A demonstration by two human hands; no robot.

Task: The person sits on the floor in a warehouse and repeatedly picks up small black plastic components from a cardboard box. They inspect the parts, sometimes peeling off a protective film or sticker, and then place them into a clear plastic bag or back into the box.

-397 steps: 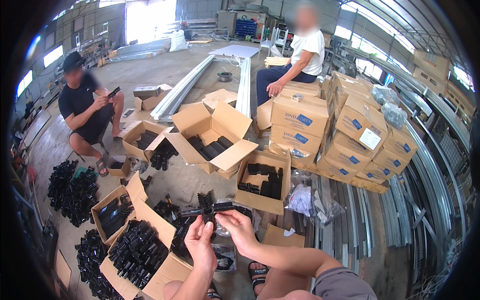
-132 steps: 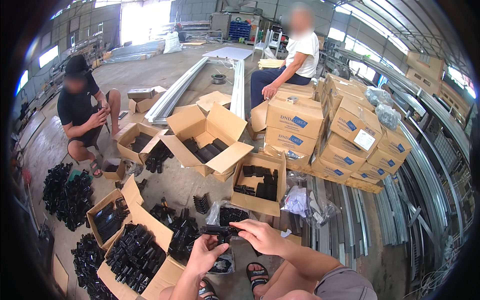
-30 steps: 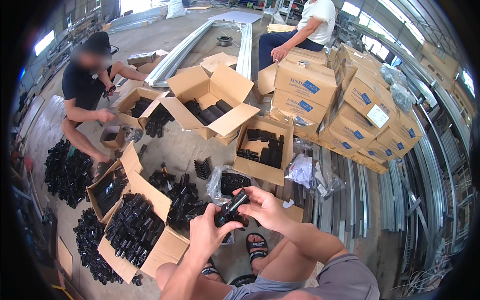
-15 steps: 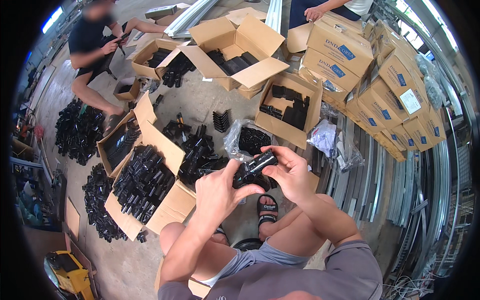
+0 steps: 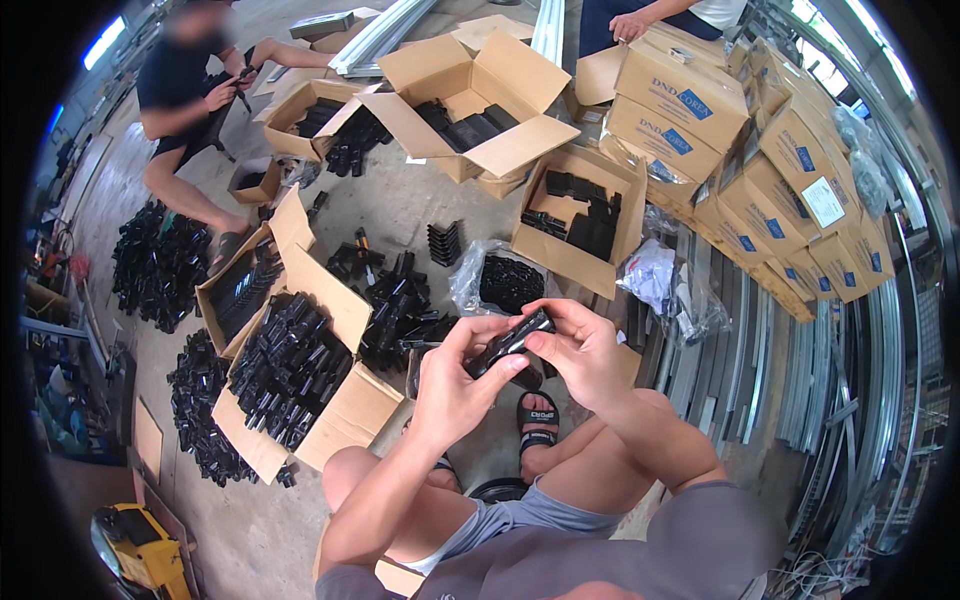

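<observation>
Between my two hands, above my feet, is a glossy black bracket-like part [image 5: 506,343], tilted up to the right. My left hand [image 5: 462,372] grips its lower left end between thumb and fingers. At the upper right end, my right hand [image 5: 577,345] pinches it with thumb and forefinger. Just beyond lies an open clear plastic bag [image 5: 512,283] full of small black pieces. Left of my hands, loose black parts [image 5: 398,310] are heaped on the floor. An open carton [image 5: 300,372] at my left is piled high with similar black parts.
Open cartons [image 5: 578,215] holding black parts stand ahead. Stacked sealed cartons [image 5: 790,190] sit on a pallet at right, beside long metal profiles [image 5: 720,375]. A co-worker [image 5: 190,105] sits far left near another black heap [image 5: 160,265]. A yellow machine [image 5: 145,545] stands lower left.
My left hand has moved right and closed round the black part, where its thumb and forefinger were spread before. The right hand keeps its pinch.
</observation>
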